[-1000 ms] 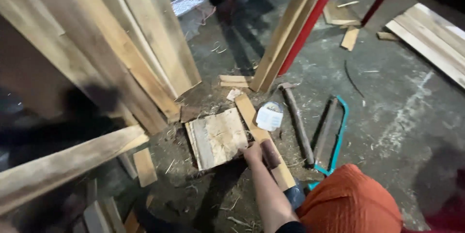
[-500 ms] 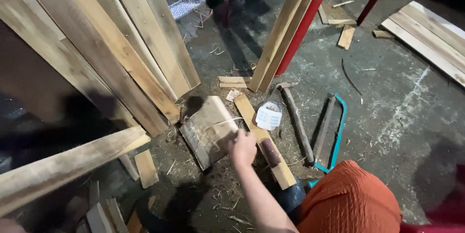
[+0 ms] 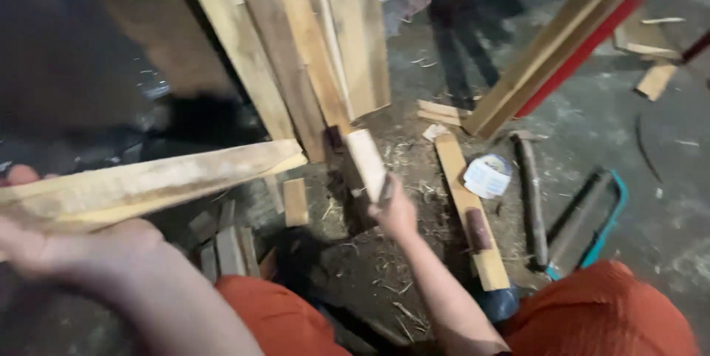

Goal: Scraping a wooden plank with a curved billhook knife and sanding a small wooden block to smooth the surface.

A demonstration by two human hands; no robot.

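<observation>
My right hand (image 3: 393,210) grips a small square wooden board (image 3: 364,164) and holds it tipped up on edge above the dirt floor. My left hand (image 3: 70,241) is at the lower left, closed around one end of a long pale wooden plank (image 3: 155,182) that runs rightward towards the small board. My knees in orange cloth (image 3: 606,312) fill the bottom of the view.
Several tall planks (image 3: 310,38) lean upright behind the board. On the floor to the right lie a narrow wooden strip (image 3: 462,193), a white round lid (image 3: 487,176), a dark hammer (image 3: 531,201) and a teal-framed saw (image 3: 592,223). Small offcuts (image 3: 296,202) lie near my knees.
My right hand took hold of the flat square board, lifted it off the floor and tipped it on edge. The view swung left, bringing my left hand and its plank closer.
</observation>
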